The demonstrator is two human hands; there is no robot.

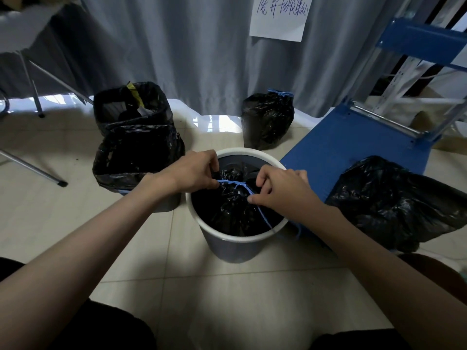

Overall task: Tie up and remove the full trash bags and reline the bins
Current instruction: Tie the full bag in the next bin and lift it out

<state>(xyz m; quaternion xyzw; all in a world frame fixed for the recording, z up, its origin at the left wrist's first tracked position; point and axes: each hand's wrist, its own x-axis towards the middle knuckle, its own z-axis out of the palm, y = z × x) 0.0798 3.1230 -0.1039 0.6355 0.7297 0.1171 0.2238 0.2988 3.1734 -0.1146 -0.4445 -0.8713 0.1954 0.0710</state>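
A grey curtain (177, 51) hangs across the back, with a handwritten paper sign (279, 16) pinned to it, and pale floor tiles (156, 274) run under everything. On the right lies a blue flat cart (353, 142), and a bulging black bag (394, 200) rests on its near end. At the left stand two lined bins, the far bin (131, 107) open with scraps showing inside, the near lined bin (136, 155) just in front of it and touching it. Near the curtain, well apart from these, a tied black bag (267, 120) sits upright on the floor, its neck closed with blue cord. In the middle is a round white-rimmed bin (240, 238), and inside it a full black trash bag (235, 210) with its mouth gathered. A blue drawstring (236, 184) crosses the gathered neck, one end trailing over the near rim. The left hand (192, 170) is curled, pinching the drawstring at its left end; the right hand (280, 190) pinches a strand of the same drawstring between thumb and fingertips
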